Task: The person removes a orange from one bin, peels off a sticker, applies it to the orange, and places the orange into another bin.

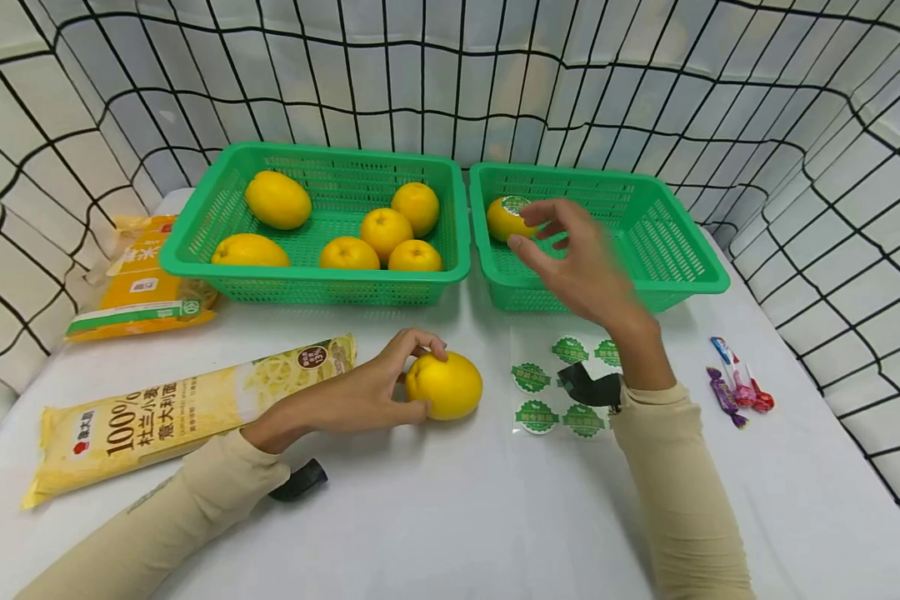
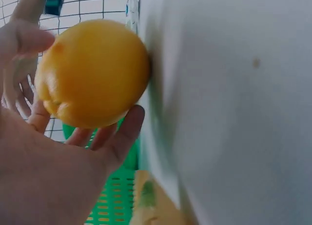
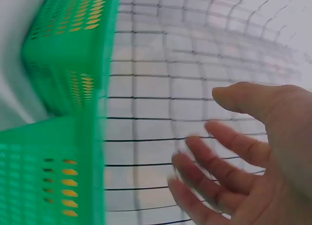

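On the white table, my left hand (image 1: 363, 390) holds a yellow-orange orange (image 1: 447, 386), thumb on one side and fingers round the other. The left wrist view shows the same orange (image 2: 95, 73) close up, its dimpled end toward the palm. Over the right green basket (image 1: 701, 271) hovers my right hand (image 1: 588, 267), thumb and fingers spread and nothing between them. Just beyond its fingertips, an orange with a green round sticker (image 1: 504, 219) sits at that basket's left end. Under the right wrist lies a clear sheet of green round stickers (image 1: 537, 417), partly hidden by the arm.
Several oranges (image 1: 385, 233) lie in the left green basket (image 1: 315, 287). A yellow pasta packet (image 1: 187, 408) and an orange food bag (image 1: 142, 283) are at the left. Wrapped candies (image 1: 727, 396) lie at the right. Black wire mesh (image 1: 461, 83) encloses the back and sides.
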Action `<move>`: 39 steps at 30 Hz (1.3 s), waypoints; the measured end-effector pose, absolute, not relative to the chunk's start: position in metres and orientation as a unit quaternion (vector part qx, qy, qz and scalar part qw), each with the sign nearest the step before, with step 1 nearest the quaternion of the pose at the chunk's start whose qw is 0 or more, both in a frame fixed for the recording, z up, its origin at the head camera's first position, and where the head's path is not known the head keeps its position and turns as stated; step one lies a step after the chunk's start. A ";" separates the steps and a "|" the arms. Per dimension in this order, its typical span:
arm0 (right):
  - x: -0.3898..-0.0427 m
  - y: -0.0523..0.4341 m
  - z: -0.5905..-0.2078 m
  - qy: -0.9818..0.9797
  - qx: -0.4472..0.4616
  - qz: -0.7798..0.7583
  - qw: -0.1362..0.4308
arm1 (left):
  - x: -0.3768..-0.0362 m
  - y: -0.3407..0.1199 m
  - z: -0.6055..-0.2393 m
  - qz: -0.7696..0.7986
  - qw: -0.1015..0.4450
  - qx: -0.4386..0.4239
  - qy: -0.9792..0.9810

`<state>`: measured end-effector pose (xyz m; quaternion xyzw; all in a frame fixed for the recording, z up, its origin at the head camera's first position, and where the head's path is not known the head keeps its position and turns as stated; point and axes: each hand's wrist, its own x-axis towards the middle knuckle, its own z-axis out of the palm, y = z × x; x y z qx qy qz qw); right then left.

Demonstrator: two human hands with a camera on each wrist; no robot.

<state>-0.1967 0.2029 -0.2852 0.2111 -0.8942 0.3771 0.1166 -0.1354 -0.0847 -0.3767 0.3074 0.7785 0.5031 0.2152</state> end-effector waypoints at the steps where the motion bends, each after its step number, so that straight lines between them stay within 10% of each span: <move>1: -0.191 0.206 -0.282 -0.894 0.219 0.371 0.125 | -0.135 -0.085 -0.376 0.496 0.208 0.309 0.784; 14: -0.159 0.251 -0.359 -0.923 0.245 0.278 -0.107 | -0.135 -0.076 -0.388 0.559 0.203 0.236 0.769; 39: -0.161 0.261 -0.380 -0.933 0.187 0.268 -0.149 | -0.140 -0.088 -0.387 0.555 0.219 0.269 0.756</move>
